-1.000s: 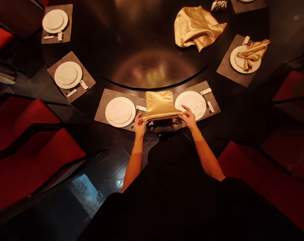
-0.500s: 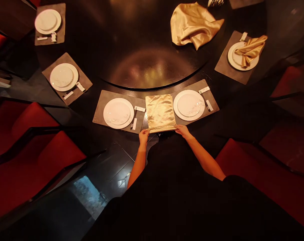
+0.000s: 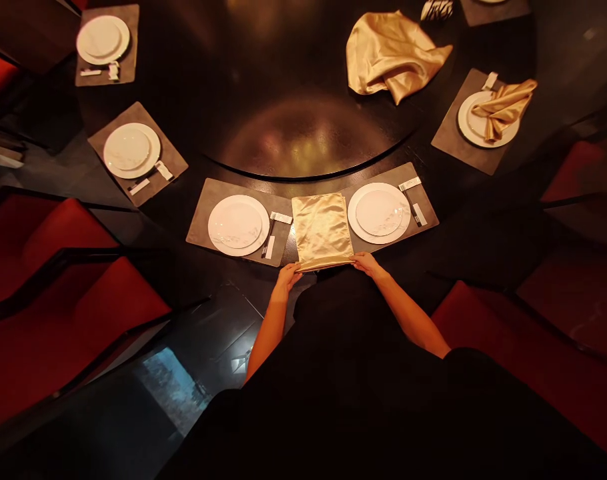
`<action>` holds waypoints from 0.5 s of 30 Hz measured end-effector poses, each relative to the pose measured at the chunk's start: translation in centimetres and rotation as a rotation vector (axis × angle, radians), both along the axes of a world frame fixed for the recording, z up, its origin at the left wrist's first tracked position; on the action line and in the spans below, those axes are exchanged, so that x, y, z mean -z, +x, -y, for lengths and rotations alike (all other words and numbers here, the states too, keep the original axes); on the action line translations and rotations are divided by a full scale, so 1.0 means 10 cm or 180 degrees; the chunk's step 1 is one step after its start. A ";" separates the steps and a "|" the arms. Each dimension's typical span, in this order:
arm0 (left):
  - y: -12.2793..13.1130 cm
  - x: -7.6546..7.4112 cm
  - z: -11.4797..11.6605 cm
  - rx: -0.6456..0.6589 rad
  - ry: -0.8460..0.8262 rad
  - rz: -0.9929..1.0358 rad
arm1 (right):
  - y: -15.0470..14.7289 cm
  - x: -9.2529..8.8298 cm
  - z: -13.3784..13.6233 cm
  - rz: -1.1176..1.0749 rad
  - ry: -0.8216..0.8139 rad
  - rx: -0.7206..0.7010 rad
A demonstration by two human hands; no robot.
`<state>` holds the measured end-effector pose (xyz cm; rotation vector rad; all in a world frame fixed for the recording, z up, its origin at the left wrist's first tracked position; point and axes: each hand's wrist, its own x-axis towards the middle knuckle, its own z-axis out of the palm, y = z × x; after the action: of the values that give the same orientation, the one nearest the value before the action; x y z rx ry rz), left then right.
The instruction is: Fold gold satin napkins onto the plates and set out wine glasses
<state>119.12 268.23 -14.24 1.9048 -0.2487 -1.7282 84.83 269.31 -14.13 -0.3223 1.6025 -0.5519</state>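
A folded gold satin napkin (image 3: 322, 228) lies flat on the dark round table (image 3: 193, 107), between two white plates on grey placemats. My left hand (image 3: 287, 275) pinches the napkin's near left corner at the table's edge. My right hand (image 3: 366, 264) pinches its near right corner. Both hands are closed on the cloth's near hem. The plate on the left (image 3: 238, 225) has chopsticks beside it, and the plate on the right (image 3: 379, 213) does too.
A dark lazy Susan (image 3: 303, 133) fills the table's middle, with a crumpled gold cloth (image 3: 391, 55) on it. A plate with a folded gold napkin (image 3: 501, 107) sits far right. Two more set places (image 3: 132, 150) lie to the left. Red chairs (image 3: 63, 313) ring the table.
The napkin was held up off the table a second ago; now it is laid flat, and both hands have drawn back to its near hem at the table's edge.
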 end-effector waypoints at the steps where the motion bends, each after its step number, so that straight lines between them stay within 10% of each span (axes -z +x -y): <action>1: 0.02 -0.01 -0.02 0.0079 0.0109 -0.0103 | -0.03 -0.01 0.00 0.0076 0.0056 -0.0025; 15: 0.06 -0.09 -0.35 0.0646 0.0862 -0.1223 | -0.36 -0.14 -0.03 0.0373 0.0045 -0.0461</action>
<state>119.69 271.69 -13.32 1.7225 -0.0650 -2.3224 81.22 269.59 -12.72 -0.3854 1.4567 -0.4403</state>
